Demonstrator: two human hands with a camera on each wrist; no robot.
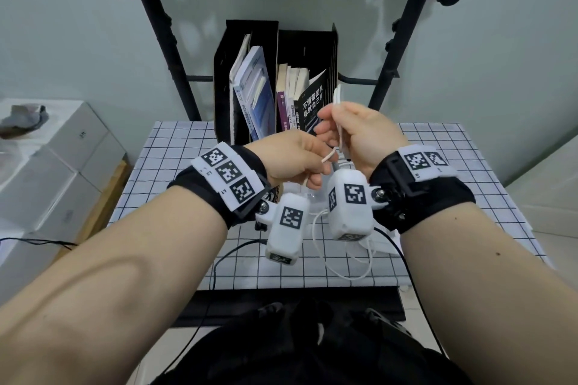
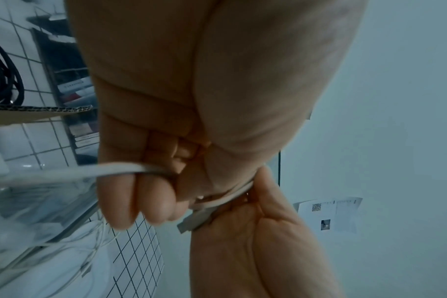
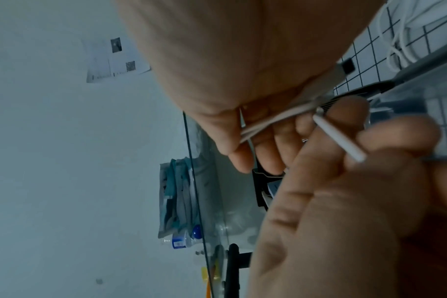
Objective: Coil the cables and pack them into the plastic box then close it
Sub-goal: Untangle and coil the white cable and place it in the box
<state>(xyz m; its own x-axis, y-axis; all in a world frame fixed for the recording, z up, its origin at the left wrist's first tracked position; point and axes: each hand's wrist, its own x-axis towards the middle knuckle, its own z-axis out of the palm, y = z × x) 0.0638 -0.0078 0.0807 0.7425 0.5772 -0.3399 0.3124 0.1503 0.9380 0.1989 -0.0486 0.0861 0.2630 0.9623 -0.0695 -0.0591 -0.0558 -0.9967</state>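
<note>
Here, a thin white cable (image 1: 339,134) was held in the air above the checked table (image 1: 175,166), between both hands. Its gathered strands were pinched by the curled fingers of the right hand (image 1: 359,134), while a short tail end was pinched by the left hand (image 1: 291,159). The cable was judged light, limp and somewhat springy, so loops would best be gripped where the strands cross. More white cable (image 1: 344,259) lay loose on the table below. The plastic box could not be made out with certainty.

left hand (image 1: 291,159), right hand (image 1: 359,131), fingers curled, touching
</note>
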